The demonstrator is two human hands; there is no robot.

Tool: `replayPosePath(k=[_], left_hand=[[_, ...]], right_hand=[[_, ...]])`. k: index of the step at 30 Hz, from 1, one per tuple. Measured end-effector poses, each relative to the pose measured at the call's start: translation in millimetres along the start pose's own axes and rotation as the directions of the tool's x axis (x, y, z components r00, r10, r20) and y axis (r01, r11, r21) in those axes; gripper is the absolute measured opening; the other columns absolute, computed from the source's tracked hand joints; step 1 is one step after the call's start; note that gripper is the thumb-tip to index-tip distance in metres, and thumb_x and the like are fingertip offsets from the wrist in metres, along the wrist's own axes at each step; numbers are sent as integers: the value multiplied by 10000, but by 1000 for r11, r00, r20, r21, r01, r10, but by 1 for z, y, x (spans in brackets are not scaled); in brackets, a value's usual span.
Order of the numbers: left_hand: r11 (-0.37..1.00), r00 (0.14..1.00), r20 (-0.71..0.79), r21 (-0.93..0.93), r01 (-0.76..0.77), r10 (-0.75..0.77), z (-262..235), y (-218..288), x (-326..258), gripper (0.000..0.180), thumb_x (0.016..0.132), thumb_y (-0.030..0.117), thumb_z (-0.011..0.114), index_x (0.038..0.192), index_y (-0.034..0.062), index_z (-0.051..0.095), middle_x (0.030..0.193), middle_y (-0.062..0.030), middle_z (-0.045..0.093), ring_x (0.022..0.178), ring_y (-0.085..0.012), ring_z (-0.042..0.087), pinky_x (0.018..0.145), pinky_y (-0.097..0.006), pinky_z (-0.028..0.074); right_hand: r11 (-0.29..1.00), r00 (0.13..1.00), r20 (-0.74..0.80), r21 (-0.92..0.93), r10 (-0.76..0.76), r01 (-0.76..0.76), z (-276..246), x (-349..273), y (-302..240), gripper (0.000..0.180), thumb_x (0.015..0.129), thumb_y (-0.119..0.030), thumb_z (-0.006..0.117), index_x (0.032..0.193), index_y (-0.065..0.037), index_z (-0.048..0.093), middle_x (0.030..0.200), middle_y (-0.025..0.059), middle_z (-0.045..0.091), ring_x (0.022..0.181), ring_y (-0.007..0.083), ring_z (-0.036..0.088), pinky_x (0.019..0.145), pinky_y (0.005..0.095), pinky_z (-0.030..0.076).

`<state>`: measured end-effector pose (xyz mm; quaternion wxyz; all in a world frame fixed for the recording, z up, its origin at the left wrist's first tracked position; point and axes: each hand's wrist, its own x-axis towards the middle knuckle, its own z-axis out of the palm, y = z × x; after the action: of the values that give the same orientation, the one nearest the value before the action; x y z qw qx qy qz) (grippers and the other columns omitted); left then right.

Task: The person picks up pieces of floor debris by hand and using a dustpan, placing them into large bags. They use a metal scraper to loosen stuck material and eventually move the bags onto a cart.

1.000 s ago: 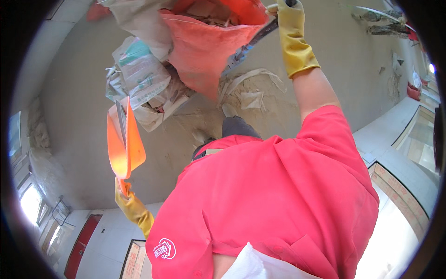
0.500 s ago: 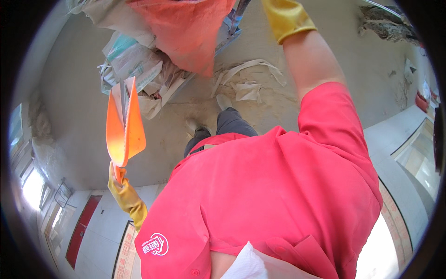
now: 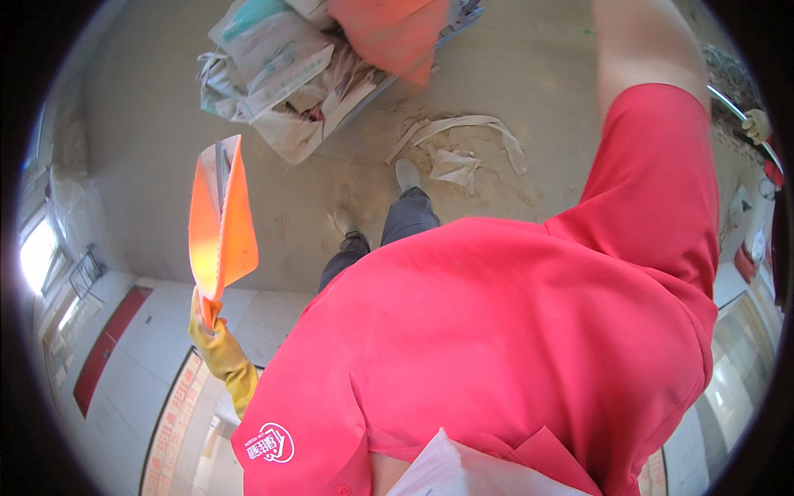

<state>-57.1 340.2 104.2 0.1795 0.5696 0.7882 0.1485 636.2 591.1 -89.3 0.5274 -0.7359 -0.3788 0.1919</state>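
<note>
My left hand, in a yellow rubber glove, is closed round the handle of an orange dustpan. The dustpan stands roughly upright at my left side, with a grey strip along its inside. My right arm reaches up past the top edge of the view, so the hand is out of sight. Between the two arms, beyond my feet, lie stuffed white sacks and an orange-red sack, both partly cut off by the top edge.
Strips of pale cloth or paper lie on the dusty floor just beyond my shoes. A pale, glove-like shape sits on a white pole at the far right. A dark red door shows at the left.
My right arm has moved farther up and right, taking its yellow glove out of view. The sacks now appear higher and farther right. My left hand still holds the dustpan.
</note>
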Motion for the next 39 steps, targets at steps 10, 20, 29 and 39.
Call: replayPosePath(k=[10,20,29,39], left_hand=[[999,999,49,36,-5,4,-73,-238,65,465,1013,250,435,1385,45,626,1153,-16,691,954,-132,597,739,-279,393],[1000,1000,-15,2,15,-15,-163,-386,123,456,976,215,454,1357,59,648,1082,-5,676,902,-130,565,721,-269,399],[980,978,-95,-48,-192,187,-331,-615,254,560,831,-5,459,1364,13,629,990,-63,675,840,-170,598,751,-303,483],[765,754,-127,118,-633,644,-600,-818,550,469,898,36,525,1353,4,631,868,-233,684,729,-428,630,629,-476,467]], right_hand=[[811,983,105,-582,154,-65,197,-325,74,346,1006,-339,508,1141,-66,672,1093,155,684,978,324,658,823,450,519],[629,403,588,-777,702,39,365,-696,49,465,1012,-420,473,1231,-76,697,1280,172,695,1175,369,660,966,494,516],[598,275,557,-559,784,-574,496,-798,-27,406,1031,-361,519,1231,-39,662,1155,163,727,1027,312,706,897,456,550],[461,467,673,206,573,-863,825,-883,-443,371,1013,-295,597,1326,-95,577,1147,140,717,935,259,715,812,378,589]])
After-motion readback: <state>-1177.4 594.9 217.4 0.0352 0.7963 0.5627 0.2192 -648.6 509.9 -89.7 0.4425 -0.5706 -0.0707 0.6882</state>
